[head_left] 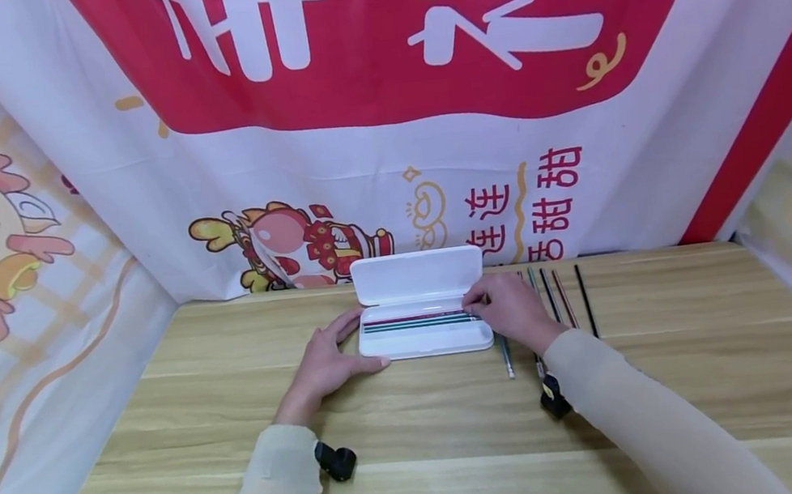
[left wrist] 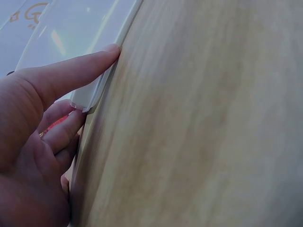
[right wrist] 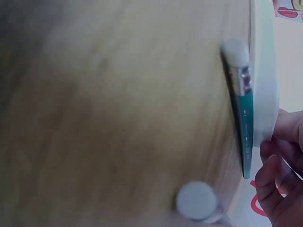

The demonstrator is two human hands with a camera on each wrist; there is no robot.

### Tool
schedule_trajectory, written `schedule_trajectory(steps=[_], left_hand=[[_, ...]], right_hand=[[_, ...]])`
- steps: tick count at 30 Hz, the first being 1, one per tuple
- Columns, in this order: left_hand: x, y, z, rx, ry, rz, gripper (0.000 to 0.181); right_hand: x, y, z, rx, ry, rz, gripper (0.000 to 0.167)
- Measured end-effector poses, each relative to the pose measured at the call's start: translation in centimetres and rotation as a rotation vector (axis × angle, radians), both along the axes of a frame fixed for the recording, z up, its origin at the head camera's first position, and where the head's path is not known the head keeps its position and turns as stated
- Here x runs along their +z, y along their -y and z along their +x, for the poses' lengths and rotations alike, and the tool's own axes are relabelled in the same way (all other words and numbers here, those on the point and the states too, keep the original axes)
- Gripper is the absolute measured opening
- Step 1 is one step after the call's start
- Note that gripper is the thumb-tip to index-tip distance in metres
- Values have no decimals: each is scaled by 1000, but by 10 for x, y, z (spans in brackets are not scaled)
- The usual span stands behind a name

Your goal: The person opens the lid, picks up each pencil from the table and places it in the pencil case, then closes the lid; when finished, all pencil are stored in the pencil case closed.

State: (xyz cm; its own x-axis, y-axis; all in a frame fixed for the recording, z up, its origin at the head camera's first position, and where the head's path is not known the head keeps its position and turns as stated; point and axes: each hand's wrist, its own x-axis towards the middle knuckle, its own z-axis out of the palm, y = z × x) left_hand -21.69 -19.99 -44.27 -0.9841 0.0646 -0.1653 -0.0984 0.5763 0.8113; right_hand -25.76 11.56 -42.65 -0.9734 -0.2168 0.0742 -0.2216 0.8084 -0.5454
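In the head view, the white pencil case (head_left: 421, 342) lies open in front of you, its lid (head_left: 417, 275) raised along the far side. Its long axis runs left to right, as do the pencils (head_left: 412, 326) inside; their tips are too small to read. Your right hand (head_left: 513, 311) appears to pinch a pencil's right end; best to lower it parallel to the others and release once it lies flat.

In the left wrist view, your left hand (left wrist: 28, 123) clasps the case's left end, thumb on the near rim; steady, light pressure should stop sliding.

In the right wrist view, your bent fingers partly hide that pinch. Just beside the case, a green pencil (right wrist: 246, 123) points far, eraser near; avoid knocking it.
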Motion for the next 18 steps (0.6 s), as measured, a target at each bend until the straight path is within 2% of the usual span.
schedule_trajectory(steps=[9,18], left_hand=[[-1,-1,0,-6,-14,-4,95],[0,-2,0,-1,-14,-23,96]], right_hand=[[-3,-3,0,20,6,-32,9],[-3,-10,-2,30,90,-163,12]])
